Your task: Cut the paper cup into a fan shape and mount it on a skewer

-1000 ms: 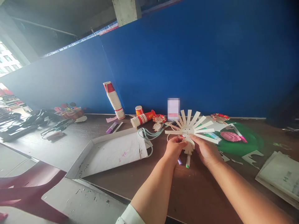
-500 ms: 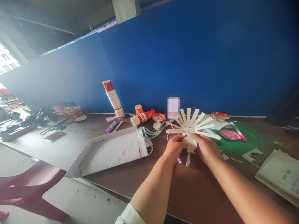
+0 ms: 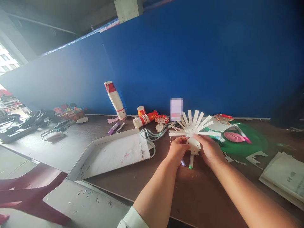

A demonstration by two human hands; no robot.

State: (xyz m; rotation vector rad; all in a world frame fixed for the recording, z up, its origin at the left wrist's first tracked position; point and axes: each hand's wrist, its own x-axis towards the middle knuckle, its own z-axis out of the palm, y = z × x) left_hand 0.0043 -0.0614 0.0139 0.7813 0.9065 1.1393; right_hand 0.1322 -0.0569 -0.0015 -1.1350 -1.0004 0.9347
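Between my two hands is a white paper figure [image 3: 194,145] with a small drawn face and a fan of cut paper strips spreading from its head. My left hand [image 3: 178,150] pinches its left side near the neck, and my right hand [image 3: 209,148] grips the right side, thumb below the face. The strips point up and outward over the table. Beneath the figure lie a green-capped marker [image 3: 191,162] and a purple marker [image 3: 183,163], both partly hidden. A similar figure with a red-and-white curled mane [image 3: 161,122] lies behind to the left.
A shallow white cardboard tray [image 3: 111,153] lies left of my hands. Behind it are a tall paper-cup stack [image 3: 116,101], fallen cups [image 3: 145,119] and a purple glue stick [image 3: 113,129]. To the right are a pink clay lump [image 3: 234,137], paper scraps [image 3: 256,158] and a white packet [image 3: 285,177].
The figure's strips have shifted slightly, with the right-hand ones now sitting a little differently and the head tilted a bit. Both hands keep their hold in nearly the same place.
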